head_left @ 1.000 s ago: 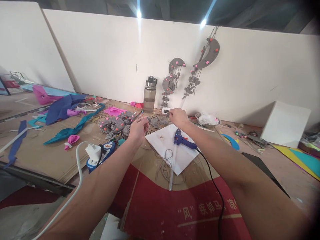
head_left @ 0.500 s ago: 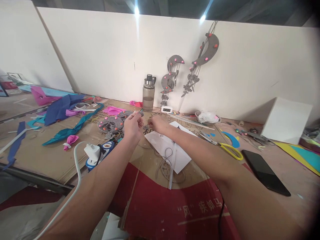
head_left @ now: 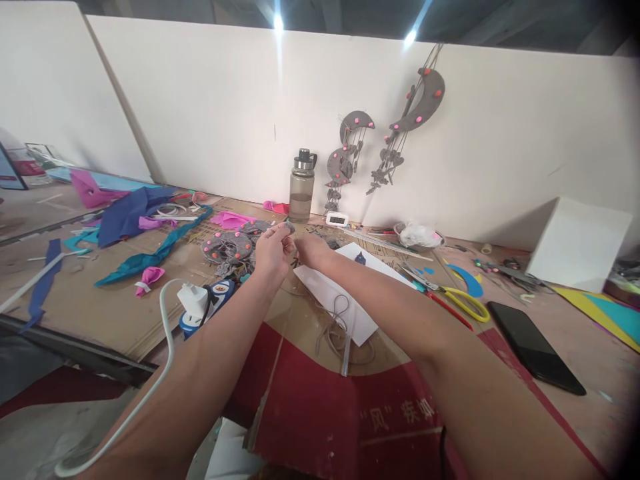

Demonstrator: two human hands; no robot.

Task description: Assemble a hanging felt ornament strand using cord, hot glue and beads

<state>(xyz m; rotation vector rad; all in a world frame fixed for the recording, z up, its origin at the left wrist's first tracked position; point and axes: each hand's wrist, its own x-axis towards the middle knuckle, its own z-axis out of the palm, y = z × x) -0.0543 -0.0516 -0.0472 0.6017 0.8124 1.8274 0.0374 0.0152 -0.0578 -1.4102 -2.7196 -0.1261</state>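
My left hand [head_left: 271, 250] is closed in a pinch, with a small grey piece [head_left: 289, 227] at its fingertips. My right hand [head_left: 312, 252] is curled almost against it, fingertips hidden behind the hand, so what it pinches cannot be made out. Grey felt crescents [head_left: 227, 247] with pink and orange dots lie just left of my left hand, a tangle of grey cord around them. Under my right forearm is a white sheet of paper [head_left: 367, 327]. A loop of grey cord [head_left: 334, 330] and a clear stick [head_left: 347, 357] lie over its near edge.
Yellow-handled scissors [head_left: 467, 303], a red pen [head_left: 453, 312] and a black phone [head_left: 535, 347] are on the right. A water bottle [head_left: 301, 193] stands by the wall, near hanging grey crescents [head_left: 427, 103]. A power strip with a white plug [head_left: 194, 300] sits beside my left forearm.
My right hand has drawn closer to my left, which keeps its pinch. The right forearm has shifted, uncovering the red pen by the scissors. The whole view has moved slightly.
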